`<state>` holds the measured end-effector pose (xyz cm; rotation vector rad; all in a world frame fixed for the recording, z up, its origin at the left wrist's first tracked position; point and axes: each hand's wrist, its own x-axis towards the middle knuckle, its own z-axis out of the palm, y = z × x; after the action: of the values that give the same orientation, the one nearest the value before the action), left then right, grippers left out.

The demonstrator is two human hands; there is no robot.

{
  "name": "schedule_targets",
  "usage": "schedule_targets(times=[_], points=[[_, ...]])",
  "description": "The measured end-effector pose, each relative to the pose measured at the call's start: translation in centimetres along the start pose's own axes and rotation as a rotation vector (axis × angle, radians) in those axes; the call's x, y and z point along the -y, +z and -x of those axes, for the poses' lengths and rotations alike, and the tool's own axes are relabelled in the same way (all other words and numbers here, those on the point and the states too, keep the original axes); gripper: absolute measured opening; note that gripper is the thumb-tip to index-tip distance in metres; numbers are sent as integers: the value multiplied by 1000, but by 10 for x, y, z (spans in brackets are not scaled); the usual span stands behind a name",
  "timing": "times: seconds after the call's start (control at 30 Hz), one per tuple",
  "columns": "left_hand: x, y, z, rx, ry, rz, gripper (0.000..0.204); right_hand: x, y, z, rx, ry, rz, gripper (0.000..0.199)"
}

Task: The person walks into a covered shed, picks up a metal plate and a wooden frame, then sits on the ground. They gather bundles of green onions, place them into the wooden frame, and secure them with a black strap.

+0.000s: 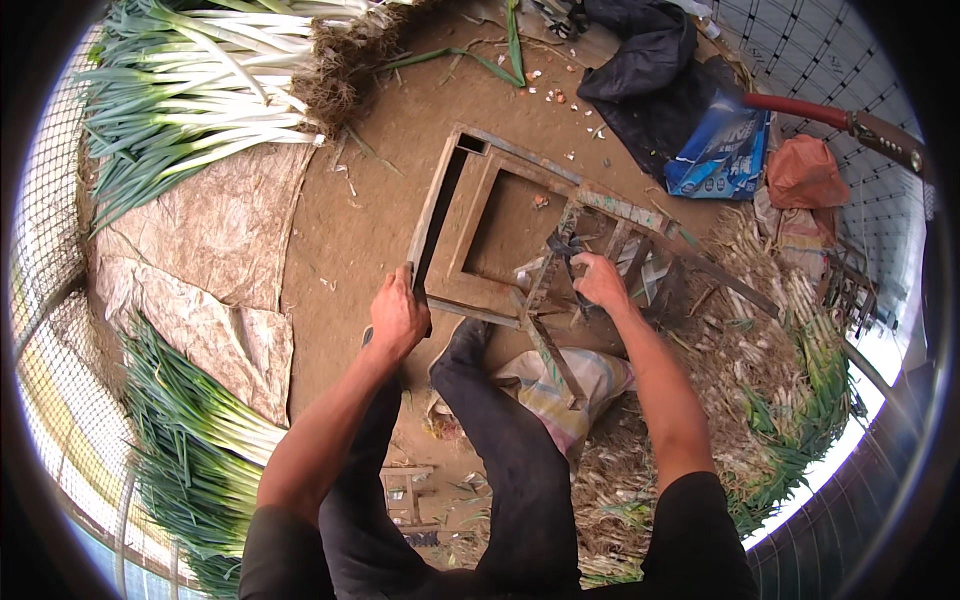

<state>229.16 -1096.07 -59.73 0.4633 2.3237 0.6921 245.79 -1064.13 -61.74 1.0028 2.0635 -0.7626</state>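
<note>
A person bends over a wooden frame (500,225) lying on bare dirt, with 1 hand on each side of it

The left hand (397,318) is closed around the frame's near left edge, and the right hand (600,281) is curled around a slat on the frame's right part, where dark scraps hang. A dark-trousered leg stands just near the frame, beside a striped sack (565,385). 2 heaps of long green onions lie at the left, 1 far (190,90) and 1 near (195,450), with pale sheeting (215,260) between them. Trimmed roots and husks (770,370) pile at the right, dark cloth (650,70) far right
</note>
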Motion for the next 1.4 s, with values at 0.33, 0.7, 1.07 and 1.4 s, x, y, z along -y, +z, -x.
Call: schedule_targets(times=[0.33, 0.7, 1.07, 1.4], points=[[-3, 1, -4, 44, -56, 0, 38, 11, 26, -25, -339, -26, 266, 33], [-8, -4, -1, 69, -95, -5, 38, 29, 11, -5, -206, -183, 319, 14], [-2, 0, -1, 68, -87, -39, 39, -27, 12, 18, -250, -11, 45, 46], [-5, 1, -5, 53, -77, -22, 39, -10, 45, -26, -199, 94, 242, 28]])
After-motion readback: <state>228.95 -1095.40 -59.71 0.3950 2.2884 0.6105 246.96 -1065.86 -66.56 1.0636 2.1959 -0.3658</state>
